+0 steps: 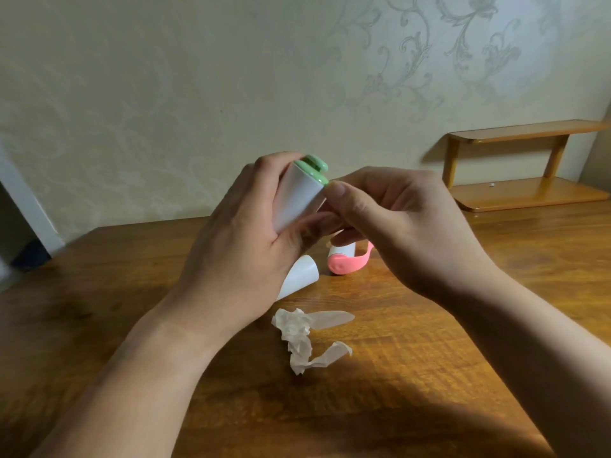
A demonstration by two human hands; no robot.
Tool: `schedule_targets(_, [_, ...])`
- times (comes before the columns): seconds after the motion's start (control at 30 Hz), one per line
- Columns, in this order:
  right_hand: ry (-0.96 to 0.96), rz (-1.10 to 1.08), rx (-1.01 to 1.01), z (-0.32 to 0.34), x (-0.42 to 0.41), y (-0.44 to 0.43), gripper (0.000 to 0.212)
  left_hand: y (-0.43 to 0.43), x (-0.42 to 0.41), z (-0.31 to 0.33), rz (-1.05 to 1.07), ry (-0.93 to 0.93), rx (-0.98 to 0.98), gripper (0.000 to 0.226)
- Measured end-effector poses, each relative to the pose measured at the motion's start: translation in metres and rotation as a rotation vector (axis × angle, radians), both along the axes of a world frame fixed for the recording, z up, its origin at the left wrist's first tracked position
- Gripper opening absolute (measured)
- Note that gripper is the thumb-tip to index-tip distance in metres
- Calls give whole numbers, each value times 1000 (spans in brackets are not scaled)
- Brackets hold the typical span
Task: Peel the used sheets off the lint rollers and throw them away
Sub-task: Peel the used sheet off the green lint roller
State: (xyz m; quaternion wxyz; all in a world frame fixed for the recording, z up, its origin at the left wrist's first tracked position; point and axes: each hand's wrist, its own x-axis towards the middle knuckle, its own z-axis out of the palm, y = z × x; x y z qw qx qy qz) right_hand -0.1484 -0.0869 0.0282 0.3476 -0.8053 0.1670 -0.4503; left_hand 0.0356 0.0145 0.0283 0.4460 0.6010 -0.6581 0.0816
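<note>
Left hand (244, 219) grips green roller (299, 193); right hand (390, 219) pinches at its sheet edge. Next: lift that edge, peel. Wad (297, 332) lies near on counter (429, 342).

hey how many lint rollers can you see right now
2. The green lint roller is held up in the left hand; the pink lint roller lies on the table behind the hands, partly hidden. Others could be hidden.

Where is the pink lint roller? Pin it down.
The pink lint roller lies on the wooden table near the middle of the head view, beneath the right hand, just right of a white roll.
</note>
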Motion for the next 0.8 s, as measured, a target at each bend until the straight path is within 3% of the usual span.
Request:
schedule_targets(0.17, [37,-93,-60,-5,3,1,28,-2,1,-2,15,24,48,64])
schedule_targets(0.4, [27,-39,1,-9,4,-3,33,1,-4,-1,67,23,72,68])
schedule_targets(0.67, [95,-91,-146,-9,4,-4,31,1,-2,-1,79,27,80,60])
schedule_targets(0.8, [43,-47,-56,-10,3,-5,23,2,-2,-2,40,96,78,66])
